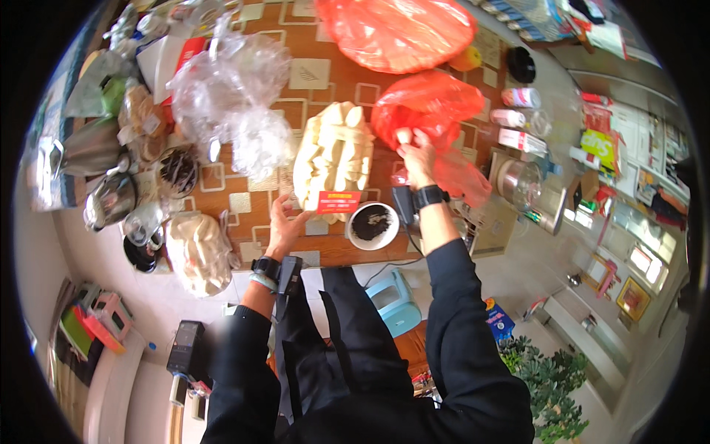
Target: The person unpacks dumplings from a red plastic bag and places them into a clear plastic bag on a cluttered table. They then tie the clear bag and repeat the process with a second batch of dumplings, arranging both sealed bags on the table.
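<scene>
My right hand is at the mouth of a red plastic bag, its fingers closed on a small pale object whose kind I cannot tell. My left hand rests its fingertips near the lower left edge of a bundle of cream-coloured pieces, with its fingers apart. A red card with writing lies on the near end of that bundle. Between my hands, near the table's front edge, stands a white bowl with dark granular matter inside.
A larger red bag lies at the far side. Clear plastic bags spread to the left, near metal kettles and a beige bag. Bottles and a glass jar stand right. A blue stool is below the table.
</scene>
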Demonstrator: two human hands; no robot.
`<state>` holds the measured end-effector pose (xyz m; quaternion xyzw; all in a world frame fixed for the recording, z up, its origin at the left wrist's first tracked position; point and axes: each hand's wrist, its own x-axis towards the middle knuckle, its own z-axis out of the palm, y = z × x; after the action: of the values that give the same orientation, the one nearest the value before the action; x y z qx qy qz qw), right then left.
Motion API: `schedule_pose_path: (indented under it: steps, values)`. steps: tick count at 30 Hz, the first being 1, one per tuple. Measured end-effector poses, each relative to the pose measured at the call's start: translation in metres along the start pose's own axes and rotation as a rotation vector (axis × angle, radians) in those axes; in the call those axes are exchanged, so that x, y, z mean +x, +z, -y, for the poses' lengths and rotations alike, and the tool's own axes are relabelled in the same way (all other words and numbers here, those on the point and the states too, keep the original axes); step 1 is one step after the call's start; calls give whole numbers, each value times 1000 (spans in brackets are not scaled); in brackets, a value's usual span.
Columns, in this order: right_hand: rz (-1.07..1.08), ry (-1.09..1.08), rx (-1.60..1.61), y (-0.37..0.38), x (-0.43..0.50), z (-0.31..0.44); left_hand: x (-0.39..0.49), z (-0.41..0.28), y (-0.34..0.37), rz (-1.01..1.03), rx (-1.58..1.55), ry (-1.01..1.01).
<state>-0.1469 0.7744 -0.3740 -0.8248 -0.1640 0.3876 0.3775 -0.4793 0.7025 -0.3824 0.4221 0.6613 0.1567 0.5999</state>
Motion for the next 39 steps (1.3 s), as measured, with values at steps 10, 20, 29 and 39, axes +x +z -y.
schedule_pose_path:
  steps: [10, 20, 29, 39]
  values:
    - [341, -221, -17, 74, -117, 71, 27, -67, -54, -645, 0, 293]
    - [456, -893, -593, 216, -108, 82, 74, -60, -82, -451, -160, 133]
    - [460, -834, -525, 196, -93, 133, 9, -69, -109, -300, -890, 205]
    - [509, 9, 316, 155, -157, 83, -13, -62, -151, -345, -1188, 119]
